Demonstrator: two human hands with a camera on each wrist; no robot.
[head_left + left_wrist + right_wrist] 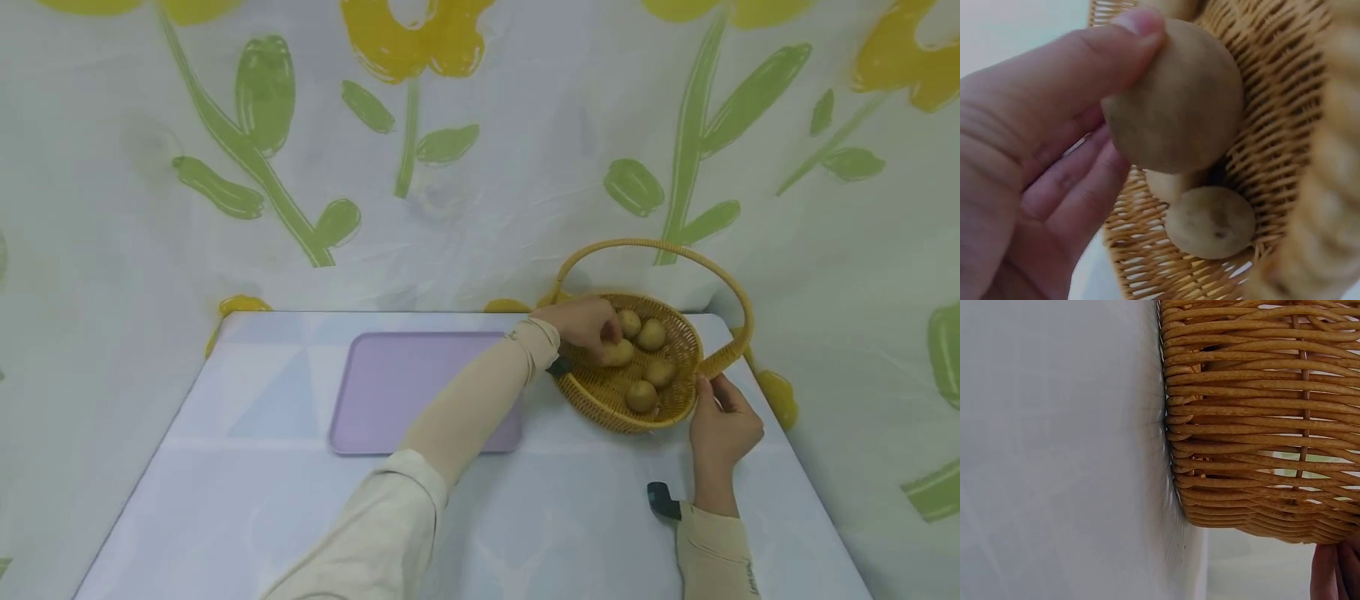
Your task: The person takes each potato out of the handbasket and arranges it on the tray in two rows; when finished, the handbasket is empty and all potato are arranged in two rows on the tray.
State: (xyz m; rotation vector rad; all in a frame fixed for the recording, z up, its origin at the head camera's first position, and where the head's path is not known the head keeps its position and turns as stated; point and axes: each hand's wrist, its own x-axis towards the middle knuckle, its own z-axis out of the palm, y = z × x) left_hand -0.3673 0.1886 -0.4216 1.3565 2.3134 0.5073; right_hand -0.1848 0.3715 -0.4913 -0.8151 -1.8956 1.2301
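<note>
My left hand [579, 323] reaches into a round wicker basket [600, 410] at the back right of the table. In the left wrist view its thumb and fingers grip a potato [1179, 103] above another potato [1210, 222]. Several more potatoes [651, 335] lie on the basket's bottom in the head view. With thumb and fingers, my right hand [723, 427] holds the basket's near right rim, at the foot of its tall arched handle [652, 243]. The right wrist view shows the woven side of the basket standing on the table, with fingertips [1324, 575] at its edge.
A flat purple tray [390, 392] lies left of the basket, partly covered by my left sleeve [480, 400]. Behind the pale table [247, 492] hangs a flower-print cloth [495, 167], close to the basket's far side.
</note>
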